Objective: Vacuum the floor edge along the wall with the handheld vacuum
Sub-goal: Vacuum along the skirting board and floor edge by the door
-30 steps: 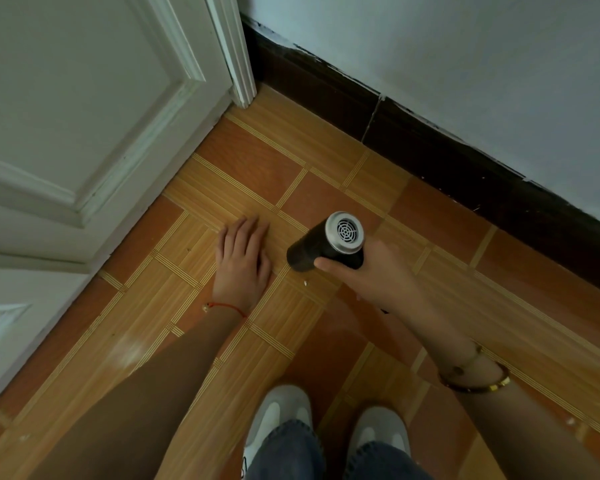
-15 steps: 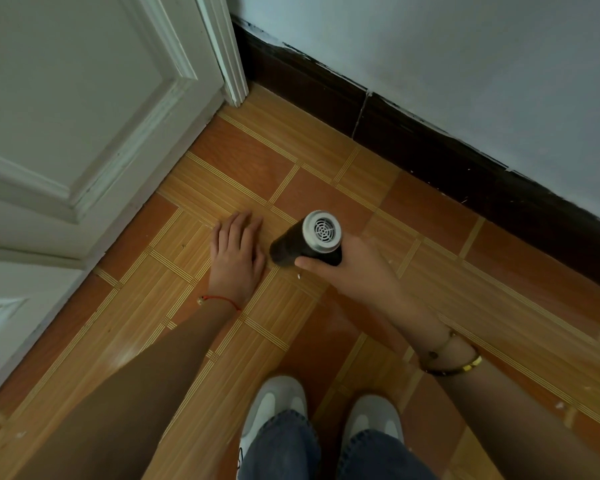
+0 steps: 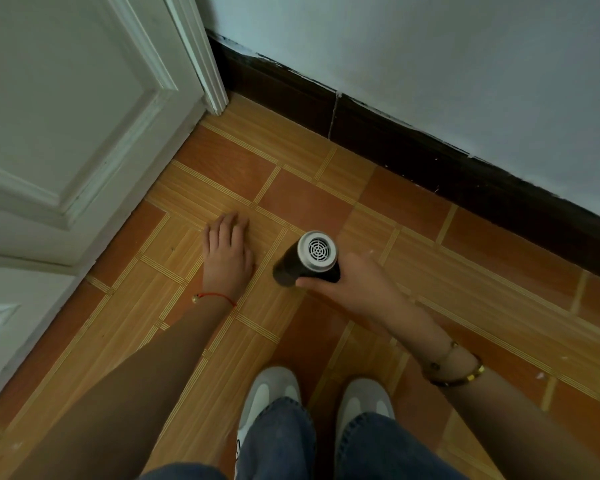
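My right hand (image 3: 357,289) grips the handheld vacuum (image 3: 303,263), a short black cylinder with a silver vented rear cap facing up at me. Its nozzle end points down and left at the wood-pattern floor (image 3: 482,271) and is hidden behind the body. My left hand (image 3: 226,252) lies flat on the floor just left of the vacuum, palm down, fingers together and pointing away from me. The dark skirting board (image 3: 430,161) along the pale wall (image 3: 430,64) runs diagonally beyond the vacuum, about two tiles away.
A white panelled door (image 3: 70,126) and its frame (image 3: 201,57) fill the left side, meeting the skirting in the corner. My two white shoes (image 3: 271,393) and jeans are at the bottom middle. Small pale specks lie on the tiles at the right (image 3: 539,375).
The vacuum and my right hand have stayed near the same floor spot beside my left hand; the view has mostly shifted. My left hand stays flat on the floor.
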Tool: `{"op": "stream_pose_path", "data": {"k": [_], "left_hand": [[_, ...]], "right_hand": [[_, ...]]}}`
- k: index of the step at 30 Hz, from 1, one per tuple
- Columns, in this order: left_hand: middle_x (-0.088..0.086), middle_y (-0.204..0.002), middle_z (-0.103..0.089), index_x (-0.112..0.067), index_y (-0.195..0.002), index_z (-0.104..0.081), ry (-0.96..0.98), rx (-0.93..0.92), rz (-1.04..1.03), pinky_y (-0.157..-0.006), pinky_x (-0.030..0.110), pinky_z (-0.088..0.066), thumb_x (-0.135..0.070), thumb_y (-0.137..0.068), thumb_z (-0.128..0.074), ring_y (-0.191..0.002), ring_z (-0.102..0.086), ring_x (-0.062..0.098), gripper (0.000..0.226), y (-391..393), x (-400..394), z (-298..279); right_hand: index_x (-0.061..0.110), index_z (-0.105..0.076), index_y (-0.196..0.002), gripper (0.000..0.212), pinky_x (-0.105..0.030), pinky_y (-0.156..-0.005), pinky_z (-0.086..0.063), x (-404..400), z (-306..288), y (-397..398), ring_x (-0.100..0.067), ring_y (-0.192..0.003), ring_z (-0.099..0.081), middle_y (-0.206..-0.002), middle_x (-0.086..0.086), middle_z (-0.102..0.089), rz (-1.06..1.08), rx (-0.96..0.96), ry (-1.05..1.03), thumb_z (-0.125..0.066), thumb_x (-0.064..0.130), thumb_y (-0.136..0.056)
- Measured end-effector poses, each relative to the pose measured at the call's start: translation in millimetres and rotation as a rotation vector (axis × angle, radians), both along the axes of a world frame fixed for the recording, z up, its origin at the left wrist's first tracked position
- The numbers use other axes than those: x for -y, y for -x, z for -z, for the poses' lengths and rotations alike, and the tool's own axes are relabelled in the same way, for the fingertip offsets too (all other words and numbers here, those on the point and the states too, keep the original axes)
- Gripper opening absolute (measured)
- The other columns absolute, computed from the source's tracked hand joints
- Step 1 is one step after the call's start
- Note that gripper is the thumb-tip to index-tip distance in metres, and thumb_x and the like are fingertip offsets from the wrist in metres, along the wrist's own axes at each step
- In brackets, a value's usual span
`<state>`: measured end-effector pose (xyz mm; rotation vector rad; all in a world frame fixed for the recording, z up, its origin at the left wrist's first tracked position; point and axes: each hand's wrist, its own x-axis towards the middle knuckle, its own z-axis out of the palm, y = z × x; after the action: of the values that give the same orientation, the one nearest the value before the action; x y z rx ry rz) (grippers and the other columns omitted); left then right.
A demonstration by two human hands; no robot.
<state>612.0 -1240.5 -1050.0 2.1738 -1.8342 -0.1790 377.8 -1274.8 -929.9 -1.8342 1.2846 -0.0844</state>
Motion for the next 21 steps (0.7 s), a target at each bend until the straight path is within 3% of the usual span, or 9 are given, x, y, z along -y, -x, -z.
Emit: {"op": "stream_pose_path", "data": {"k": [6,12,17,21], "left_hand": [[0.02,-0.145,-0.046,-0.002,-0.139,-0.049,0.017,-0.021,-0.029,-0.119,0.06,-0.025,-0.015,-0.094,-0.046,-0.136,-0.041,0.039,0.046,4,0,0],[0.018,-0.149,-0.041,-0.012,-0.145,-0.044,-0.027,-0.066,-0.088,-0.123,0.059,-0.013,-0.038,-0.098,-0.035,-0.145,-0.03,0.038,0.055,18,4,0],[0.018,-0.153,-0.037,-0.014,-0.145,-0.044,-0.045,-0.051,-0.086,-0.122,0.063,-0.008,-0.037,-0.1,-0.038,-0.149,-0.021,0.038,0.051,22,3,4],[0.018,-0.152,-0.038,-0.014,-0.146,-0.044,-0.04,-0.045,-0.092,-0.122,0.063,-0.008,-0.039,-0.1,-0.034,-0.149,-0.023,0.038,0.053,22,4,6]], "right_hand": [[0.037,-0.044,-0.137,0.069,-0.028,-0.087,-0.05,-14,-6,13,-0.009,-0.107,-0.06,-0.12,0.013,-0.065,-0.046,-0.046,0.066,-0.062,0.067,-0.077],[0.028,-0.051,-0.133,0.064,-0.03,-0.08,-0.055,-14,3,27,-0.01,-0.101,-0.062,-0.114,0.008,-0.066,0.255,-0.026,0.181,-0.065,0.061,-0.08],[0.026,-0.054,-0.128,0.067,-0.026,-0.076,-0.054,-6,5,36,-0.007,-0.094,-0.062,-0.105,0.01,-0.067,0.235,-0.026,0.068,-0.063,0.067,-0.075],[0.024,-0.057,-0.124,0.063,-0.028,-0.074,-0.056,-2,7,41,-0.006,-0.09,-0.063,-0.103,0.01,-0.068,0.337,-0.046,0.158,-0.064,0.065,-0.076]]}}
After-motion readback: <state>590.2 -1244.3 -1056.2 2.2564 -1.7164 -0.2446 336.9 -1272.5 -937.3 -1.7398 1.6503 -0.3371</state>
